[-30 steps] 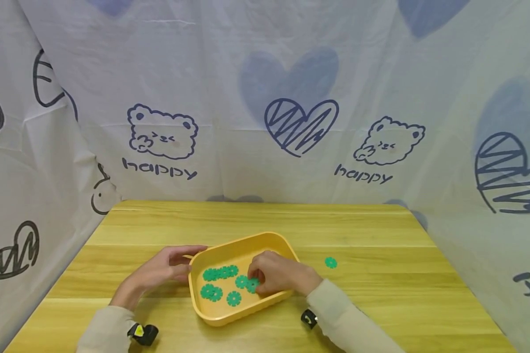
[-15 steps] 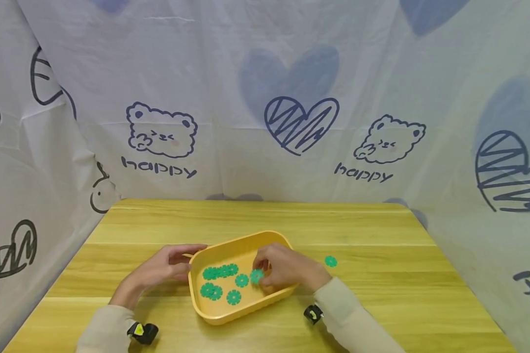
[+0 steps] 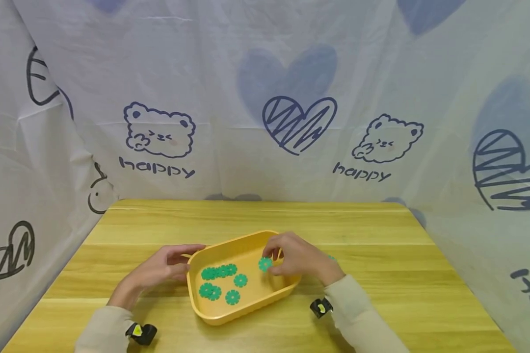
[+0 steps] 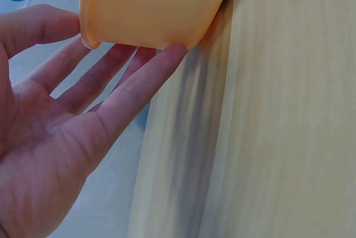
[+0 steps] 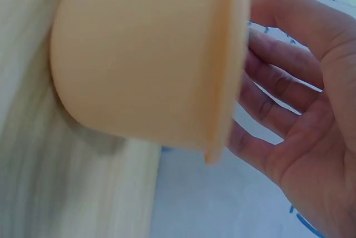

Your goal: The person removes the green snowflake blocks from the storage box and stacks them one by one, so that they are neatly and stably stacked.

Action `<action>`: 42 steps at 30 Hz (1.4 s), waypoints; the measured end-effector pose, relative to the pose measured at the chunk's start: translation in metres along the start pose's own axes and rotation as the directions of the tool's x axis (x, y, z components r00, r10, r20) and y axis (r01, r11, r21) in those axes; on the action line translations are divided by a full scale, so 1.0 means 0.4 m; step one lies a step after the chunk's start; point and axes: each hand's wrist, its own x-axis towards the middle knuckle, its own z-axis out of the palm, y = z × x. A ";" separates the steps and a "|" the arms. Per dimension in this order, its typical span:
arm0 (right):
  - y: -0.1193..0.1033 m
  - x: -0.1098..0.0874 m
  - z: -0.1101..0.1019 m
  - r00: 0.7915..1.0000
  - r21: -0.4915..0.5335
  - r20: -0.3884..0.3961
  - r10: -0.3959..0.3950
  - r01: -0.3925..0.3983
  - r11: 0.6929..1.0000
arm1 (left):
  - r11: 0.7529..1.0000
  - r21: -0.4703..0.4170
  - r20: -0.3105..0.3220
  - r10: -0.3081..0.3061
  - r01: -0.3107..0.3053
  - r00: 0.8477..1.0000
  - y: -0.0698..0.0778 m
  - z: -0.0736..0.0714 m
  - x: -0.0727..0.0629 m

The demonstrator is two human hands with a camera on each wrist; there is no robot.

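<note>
A yellow plastic basket [image 3: 243, 309] stands on the table, with several green notched discs [image 3: 218, 271] lying flat inside. My right hand [image 3: 298, 257] reaches over its right end in the head view and pinches one green notched disc [image 3: 265, 264] between thumb and fingers, above the basket floor. In the right wrist view the basket wall hides the fingertips and the disc. At the left end my left hand [image 3: 159, 267] rests against the basket, fingers mostly straight. In the left wrist view one fingertip [image 4: 177, 53] touches the basket's underside edge, another its rim.
Another green disc [image 3: 332, 258] lies on the wooden table [image 3: 380, 294] right of the basket, mostly hidden behind the right wrist. White printed cloth [image 3: 229, 73] hangs behind the table and at both sides. A black wrist camera [image 3: 321, 307] sits under the right sleeve.
My right hand has lifted a disc and carried it toward the basket's far right. The wrist now covers most of the disc on the table. My left hand stays put.
</note>
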 end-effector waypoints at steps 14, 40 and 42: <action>0.043 -0.065 -0.072 0.988 0.026 -0.128 0.082 -0.080 0.996 | 1.000 -0.012 0.003 0.006 -0.006 1.000 0.003 -0.004 0.003; 0.240 -0.249 -0.082 0.950 -0.006 -0.212 0.229 -0.236 0.972 | 1.000 -0.005 -0.003 -0.015 0.015 1.000 0.004 0.001 -0.002; 0.250 -0.253 -0.082 0.947 -0.024 -0.215 0.238 -0.249 0.968 | 1.000 -0.007 -0.003 -0.016 0.016 1.000 0.003 0.001 0.000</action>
